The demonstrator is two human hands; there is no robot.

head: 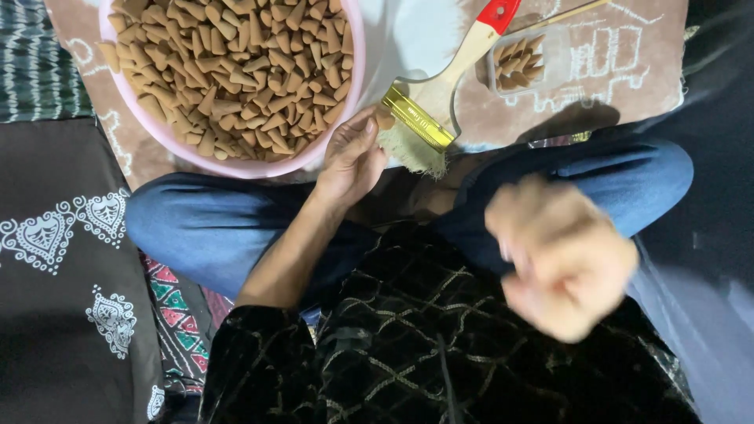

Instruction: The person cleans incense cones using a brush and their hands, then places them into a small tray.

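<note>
1. At upper centre, the left hand (pixel 351 159) rested against the rim of a pink bowl (pixel 236 166), fingers pressed together around a small brown cone (pixel 384 119).
2. The bowl, at upper left, was heaped with brown cones (pixel 228 67).
3. Just right of that hand lay a wooden paintbrush (pixel 437 100).
4. At lower right, the right hand (pixel 559 255) was blurred; its grip could not be told.
5. A small clear tray of cones (pixel 518 60) sat at upper right.

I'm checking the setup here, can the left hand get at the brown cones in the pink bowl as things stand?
Probably yes. The left hand rests right at the rim of the pink bowl, which is open on top and heaped with brown cones. Nothing lies between them; the paintbrush sits on the hand's other side.
</note>
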